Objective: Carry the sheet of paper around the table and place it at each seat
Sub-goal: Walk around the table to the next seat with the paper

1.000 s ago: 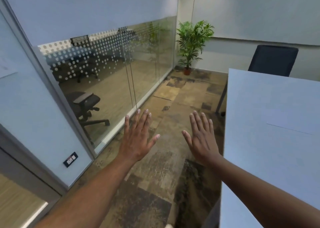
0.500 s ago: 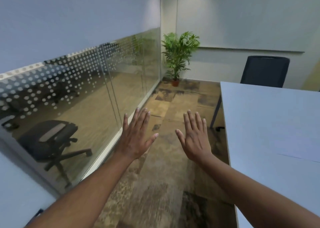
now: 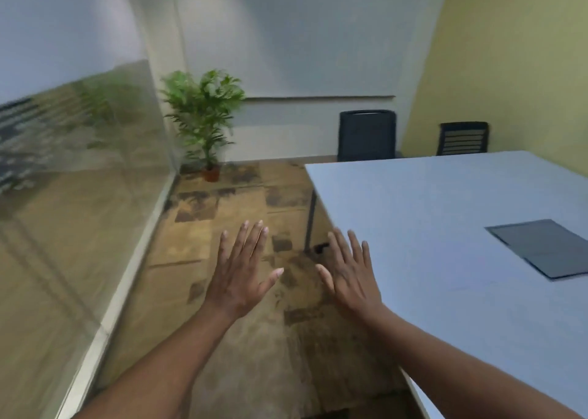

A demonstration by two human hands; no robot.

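My left hand (image 3: 241, 275) and my right hand (image 3: 350, 275) are stretched out in front of me, palms down, fingers straight, holding nothing. The left hand hangs over the floor. The right hand is at the near left edge of the pale grey table (image 3: 413, 202). A white sheet of paper (image 3: 445, 269) lies flat on the table just right of my right hand; it is blurred and only a faint edge shows. Neither hand touches it.
A dark rectangular panel (image 3: 537, 246) is set into the tabletop at right. Two dark chairs (image 3: 366, 135) (image 3: 463, 138) stand at the table's far side. A potted plant (image 3: 205, 122) fills the far corner. A glass wall (image 3: 79, 196) runs along the left, with a carpeted aisle (image 3: 222, 215) between it and the table.
The view has swung right and forward along the aisle. More of the table, the dark panel and a second chair have come into sight. Both hands stay flat and empty.
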